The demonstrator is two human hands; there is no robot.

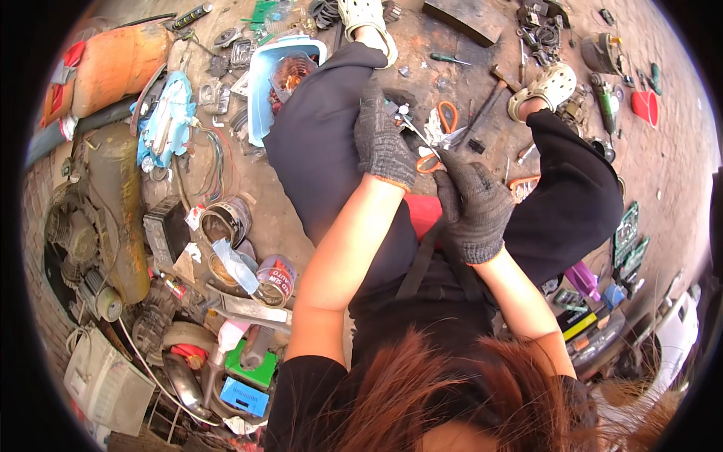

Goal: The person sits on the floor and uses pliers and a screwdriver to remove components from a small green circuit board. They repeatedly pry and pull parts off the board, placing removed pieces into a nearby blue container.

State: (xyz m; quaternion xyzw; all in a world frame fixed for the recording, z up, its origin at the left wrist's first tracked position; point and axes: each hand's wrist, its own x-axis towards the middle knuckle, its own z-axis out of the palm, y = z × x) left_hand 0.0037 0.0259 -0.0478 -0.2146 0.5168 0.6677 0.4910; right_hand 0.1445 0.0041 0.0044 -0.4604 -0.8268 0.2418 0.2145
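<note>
My left hand [382, 143], in a dark grey knit glove, is closed around a small dark part with a shiny metal piece [402, 111]. Most of that part is hidden by the fingers. From the fingers of my right hand [476, 200], gloved alike and also closed, a thin metal shaft [422, 135] reaches up to the part; its handle is hidden in the glove. Just beyond my hands lie scissors [448, 115] with orange handles on the ground. A hammer [491, 94] lies beyond them, and a screwdriver [446, 57] with a dark green handle farther off.
By my left knee stands a light blue basin [257, 98] with a clear container inside. An orange cylinder [124, 68], open cans [226, 220] and machine parts crowd the left. A green angle grinder [605, 105] and a red scoop-like container [645, 108] lie at the right.
</note>
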